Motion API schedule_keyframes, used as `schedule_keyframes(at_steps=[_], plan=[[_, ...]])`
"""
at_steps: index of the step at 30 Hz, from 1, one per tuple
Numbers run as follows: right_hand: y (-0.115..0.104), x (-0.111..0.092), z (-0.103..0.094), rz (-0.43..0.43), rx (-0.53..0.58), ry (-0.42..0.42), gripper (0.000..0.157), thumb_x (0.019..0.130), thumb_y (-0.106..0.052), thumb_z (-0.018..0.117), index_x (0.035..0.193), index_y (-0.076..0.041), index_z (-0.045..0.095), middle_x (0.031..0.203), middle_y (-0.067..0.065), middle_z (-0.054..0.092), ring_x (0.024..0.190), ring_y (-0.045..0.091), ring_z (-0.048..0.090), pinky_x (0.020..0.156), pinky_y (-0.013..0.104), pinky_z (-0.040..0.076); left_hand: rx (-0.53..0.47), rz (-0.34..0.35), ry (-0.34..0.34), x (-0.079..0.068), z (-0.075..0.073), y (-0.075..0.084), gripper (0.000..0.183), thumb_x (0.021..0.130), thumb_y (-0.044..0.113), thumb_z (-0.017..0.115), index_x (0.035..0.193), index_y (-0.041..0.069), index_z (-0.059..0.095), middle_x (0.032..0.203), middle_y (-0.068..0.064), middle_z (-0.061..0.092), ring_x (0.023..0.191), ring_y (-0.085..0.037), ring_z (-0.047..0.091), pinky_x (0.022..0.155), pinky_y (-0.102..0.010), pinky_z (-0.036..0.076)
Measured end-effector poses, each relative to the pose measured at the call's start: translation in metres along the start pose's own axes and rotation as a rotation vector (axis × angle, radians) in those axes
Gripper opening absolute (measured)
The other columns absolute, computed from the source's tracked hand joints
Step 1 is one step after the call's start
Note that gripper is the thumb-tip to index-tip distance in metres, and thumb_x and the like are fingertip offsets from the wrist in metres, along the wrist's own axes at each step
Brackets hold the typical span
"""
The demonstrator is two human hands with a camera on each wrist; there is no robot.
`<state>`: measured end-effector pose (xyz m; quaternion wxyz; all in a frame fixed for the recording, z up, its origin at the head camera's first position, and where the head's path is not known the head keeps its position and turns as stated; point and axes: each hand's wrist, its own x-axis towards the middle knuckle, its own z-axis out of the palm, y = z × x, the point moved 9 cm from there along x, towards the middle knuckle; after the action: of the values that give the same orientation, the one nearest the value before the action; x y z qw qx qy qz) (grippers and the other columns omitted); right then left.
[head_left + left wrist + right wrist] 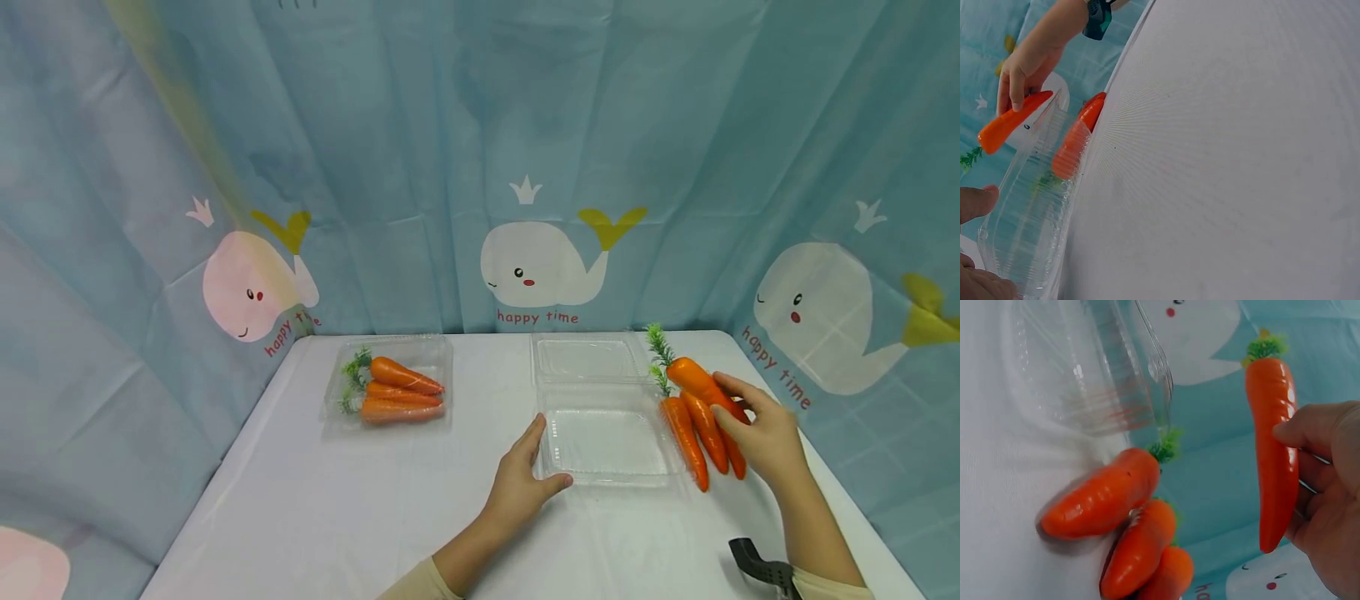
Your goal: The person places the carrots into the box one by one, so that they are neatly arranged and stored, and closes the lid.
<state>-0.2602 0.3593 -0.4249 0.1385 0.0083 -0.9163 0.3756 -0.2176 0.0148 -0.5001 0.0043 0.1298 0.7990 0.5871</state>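
My right hand (761,429) holds an orange carrot (1275,456) with a green leafy top, raised above the table; thumb and fingers pinch its middle. Below it, 3 more carrots (682,437) lie side by side on the table, right of an opened clear plastic box (607,446). The box's lid (588,358) is folded back behind its base. My left hand (519,479) is at the base's front left corner, thumb and fingers spread, fingertips against its edge. In the left wrist view, the left thumb (979,203) shows near the box's rim.
Another clear box (442,350) with 3 carrots (405,392) in it stands at the back left. A white cloth covers the table (300,517). A blue curtain (420,167) with whale prints rises behind and along the sides. On the right wrist sits a black device (757,567).
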Motion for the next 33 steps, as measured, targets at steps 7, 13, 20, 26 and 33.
schedule_keyframes(at_steps=[7, 13, 20, 26, 33], plan=[[-0.013, -0.003, 0.013, -0.069, 0.015, -0.045, 0.052, 0.101, -0.03, 0.066, 0.149, -0.013, 0.055, 0.139, 0.018, 0.058, 0.119, 0.033, 0.053, 0.079, -0.002, 0.037, 0.0, -0.008, -0.003, -0.001, -0.001, -0.001, 0.101, 0.083, 0.012, 0.086, 0.162, 0.006, 0.025, 0.169, -0.011, 0.021, 0.154, -0.02, 0.024, 0.12, -0.032, 0.03], [-0.028, -0.007, 0.022, -0.141, 0.013, -0.077, 0.05, 0.099, -0.018, 0.071, 0.146, -0.013, 0.058, 0.138, 0.017, 0.058, 0.12, 0.037, 0.055, 0.082, -0.003, 0.036, 0.003, 0.0, 0.004, 0.0, -0.001, -0.002, 0.1, 0.082, 0.01, 0.086, 0.162, 0.004, 0.026, 0.169, -0.013, 0.022, 0.154, -0.021, 0.026, 0.12, -0.032, 0.031], [-0.044, -0.011, 0.035, -0.266, 0.013, -0.096, 0.048, 0.095, -0.013, 0.074, 0.142, -0.016, 0.063, 0.135, 0.014, 0.063, 0.117, 0.018, 0.051, 0.088, -0.003, 0.037, 0.017, 0.008, 0.019, 0.001, -0.001, -0.002, 0.101, 0.079, 0.01, 0.088, 0.161, 0.004, 0.029, 0.168, -0.01, 0.026, 0.154, -0.022, 0.028, 0.119, -0.032, 0.032], [-0.048, -0.014, 0.052, -0.303, 0.006, -0.163, 0.049, 0.094, -0.012, 0.075, 0.141, -0.021, 0.064, 0.135, 0.008, 0.065, 0.121, 0.025, 0.055, 0.093, 0.0, 0.036, 0.03, 0.0, 0.025, 0.001, -0.001, -0.001, 0.1, 0.079, 0.01, 0.088, 0.161, 0.005, 0.03, 0.167, -0.008, 0.028, 0.153, -0.021, 0.028, 0.12, -0.033, 0.031], [-0.054, -0.016, 0.068, -0.379, -0.027, -0.205, 0.05, 0.09, -0.008, 0.078, 0.136, -0.026, 0.067, 0.132, -0.001, 0.067, 0.122, 0.014, 0.054, 0.1, 0.003, 0.031, 0.021, -0.007, 0.024, 0.001, -0.001, 0.0, 0.099, 0.08, 0.009, 0.087, 0.161, 0.006, 0.03, 0.167, -0.005, 0.028, 0.153, -0.02, 0.029, 0.121, -0.034, 0.031]])
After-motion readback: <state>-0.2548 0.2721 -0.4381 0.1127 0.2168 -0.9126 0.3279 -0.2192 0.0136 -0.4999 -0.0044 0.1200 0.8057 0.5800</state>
